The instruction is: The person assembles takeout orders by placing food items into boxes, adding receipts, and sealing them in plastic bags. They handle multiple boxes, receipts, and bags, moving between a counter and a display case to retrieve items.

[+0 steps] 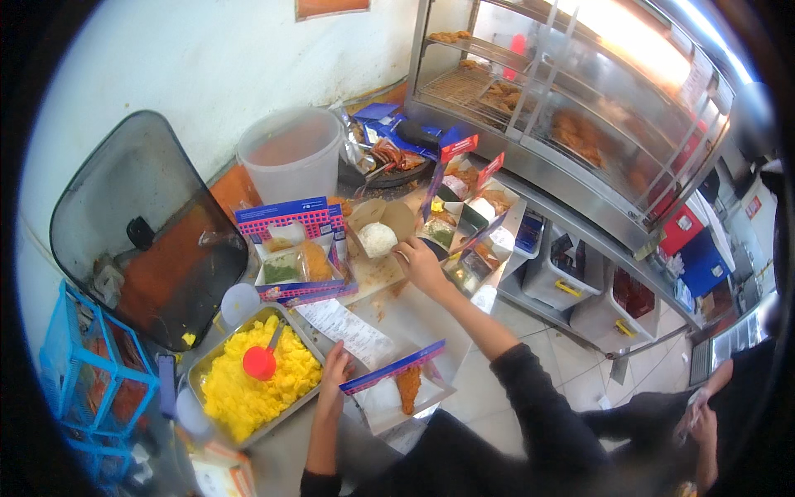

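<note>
My right hand (419, 261) reaches over the counter, its fingertips at the edge of an opened paper box with a mound of white rice (377, 240). My left hand (335, 369) is beside the left edge of an open meal box (428, 397) near my body; whether it grips the box I cannot tell. That box has a piece of fried chicken (408, 390) and a white wrapped item. A long printed receipt (348, 329) lies beyond it. To the left, a metal tray (197, 380) holds scrambled egg (230, 373) with a red scoop (259, 363) on top.
Filled meal boxes (298, 289) stand beyond the receipt, and others (475, 239) at the right. A clear plastic bucket (289, 155), a glass warming cabinet (528, 130), blue baskets (93, 366) and a dark translucent lid (149, 230) surround the counter. Another person's hands (700, 416) are at the lower right.
</note>
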`<act>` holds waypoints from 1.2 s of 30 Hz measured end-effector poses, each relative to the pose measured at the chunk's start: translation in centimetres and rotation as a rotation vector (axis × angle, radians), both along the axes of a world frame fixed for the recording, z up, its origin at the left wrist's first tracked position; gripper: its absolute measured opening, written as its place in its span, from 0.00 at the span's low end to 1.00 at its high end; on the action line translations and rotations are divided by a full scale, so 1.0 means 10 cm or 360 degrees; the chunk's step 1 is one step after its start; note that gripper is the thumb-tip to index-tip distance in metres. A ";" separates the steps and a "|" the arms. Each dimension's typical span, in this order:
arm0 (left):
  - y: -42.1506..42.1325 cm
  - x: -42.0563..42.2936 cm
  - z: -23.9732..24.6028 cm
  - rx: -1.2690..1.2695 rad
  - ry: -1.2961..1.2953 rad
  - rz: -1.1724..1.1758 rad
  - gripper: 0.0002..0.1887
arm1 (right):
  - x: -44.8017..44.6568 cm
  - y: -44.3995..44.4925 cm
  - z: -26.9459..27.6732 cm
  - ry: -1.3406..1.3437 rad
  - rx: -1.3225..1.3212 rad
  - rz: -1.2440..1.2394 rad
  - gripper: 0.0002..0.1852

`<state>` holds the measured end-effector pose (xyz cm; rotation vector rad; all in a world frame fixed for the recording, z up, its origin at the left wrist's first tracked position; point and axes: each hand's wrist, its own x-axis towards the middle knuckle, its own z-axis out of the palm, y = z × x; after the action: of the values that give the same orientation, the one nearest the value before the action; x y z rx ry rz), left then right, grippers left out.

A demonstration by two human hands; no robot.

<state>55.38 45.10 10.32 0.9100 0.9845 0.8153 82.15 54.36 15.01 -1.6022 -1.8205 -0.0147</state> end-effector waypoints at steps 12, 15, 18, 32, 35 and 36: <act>-0.77 -0.30 0.12 0.0326 -0.0051 0.0588 0.19 | 0.13 -1.22 -0.23 0.0748 -0.0071 -0.0055 0.11; -1.11 -0.17 0.16 0.0523 0.0222 0.0958 0.16 | 0.31 -2.11 -0.78 0.0907 -0.0140 -0.0474 0.12; -1.44 0.15 0.10 0.0791 0.0302 0.0621 0.14 | 0.50 -3.10 -1.48 0.1009 -0.0564 -0.0896 0.15; -3.84 1.63 0.56 0.1156 -0.0140 -0.1614 0.17 | 0.92 -4.14 -2.64 0.0535 -0.1403 -0.0712 0.19; -4.06 1.31 0.42 0.0629 0.0003 -0.1494 0.17 | 0.59 -4.25 -2.60 0.0514 -0.1455 -0.0583 0.19; -4.12 1.21 0.38 0.0638 0.0160 -0.1471 0.17 | 0.47 -4.33 -2.60 0.0528 -0.1529 -0.0586 0.19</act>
<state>67.52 3.90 14.12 1.5888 0.3813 0.1641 86.82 11.09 -11.03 -2.3708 -1.2852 1.0266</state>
